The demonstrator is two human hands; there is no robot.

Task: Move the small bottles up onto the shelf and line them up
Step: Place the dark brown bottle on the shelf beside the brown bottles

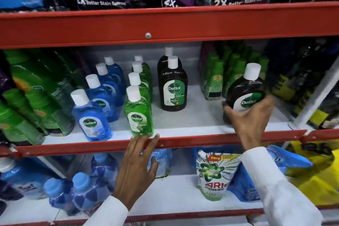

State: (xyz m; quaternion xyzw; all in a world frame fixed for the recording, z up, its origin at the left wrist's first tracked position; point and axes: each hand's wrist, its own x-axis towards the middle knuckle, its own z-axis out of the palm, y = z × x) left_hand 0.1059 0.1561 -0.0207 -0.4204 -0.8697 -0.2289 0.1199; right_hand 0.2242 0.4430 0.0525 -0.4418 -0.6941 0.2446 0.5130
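We had the right hand (252, 117) wrapped from below around a dark brown bottle (244, 91), fingers curled round its lower body and partly over the label, white cap tilted slightly toward the shelf back. Grip from underneath made sense to us: it kept the bottle upright and the label facing out while it hung over the white shelf (192, 124), right of centre, apparently not yet set down; contact with the shelf was hidden by the hand. Likely destination, in our judgement, was the brown row (173, 86), two bottles deep, standing well apart to the left.

Blue bottles (91, 115) and green bottles (138, 113) already stood in neat front-to-back rows, labels forward, so the brown row looked like the one being filled.

Left hand (139, 161) was flat and spread, gripping nothing; fingertips (134, 138) rested on the red shelf lip (183, 141) just below the front green bottle, possibly touching its base, hard to tell. We read it as bracing, or nudging that bottle flush with the edge. Both sleeves white; the right forearm came up steeply from lower right, wrist bent inward; the left came up from bottom centre, wrist nearly straight. Motion blur on the right fingers.
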